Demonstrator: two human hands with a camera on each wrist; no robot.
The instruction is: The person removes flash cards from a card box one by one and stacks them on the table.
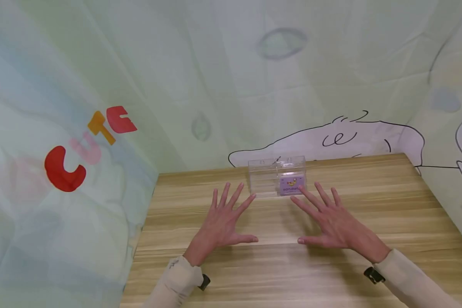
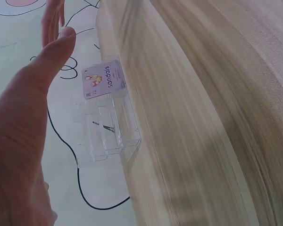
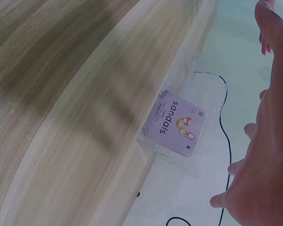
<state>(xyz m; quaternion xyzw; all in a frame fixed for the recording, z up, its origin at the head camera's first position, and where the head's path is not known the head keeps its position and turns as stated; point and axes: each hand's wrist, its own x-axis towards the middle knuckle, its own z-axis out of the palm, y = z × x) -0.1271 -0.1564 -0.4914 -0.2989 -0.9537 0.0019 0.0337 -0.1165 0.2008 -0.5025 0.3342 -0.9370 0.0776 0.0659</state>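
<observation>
My left hand [image 1: 222, 223] and right hand [image 1: 336, 224] hover above the wooden table with fingers spread, holding nothing. Beyond the fingertips, near the table's back edge, stands a clear plastic card holder [image 1: 262, 177] with two compartments side by side. A purple card [image 3: 177, 122] printed "sandals", with a picture of sandals, stands in its right compartment; the left one shows no card. In the head view, the right index fingertip overlaps the card's corner. The left wrist view shows the holder [image 2: 104, 134] beyond the left thumb. Neither hand appears to touch the holder.
The wooden table [image 1: 265, 273] meets a pale printed curtain [image 1: 223, 85] at the back and sides. Red, pink and orange letters [image 1: 65, 169] mark the left curtain. A dark band or device [image 1: 374, 275] sits at the right wrist, another [image 1: 204, 282] at the left.
</observation>
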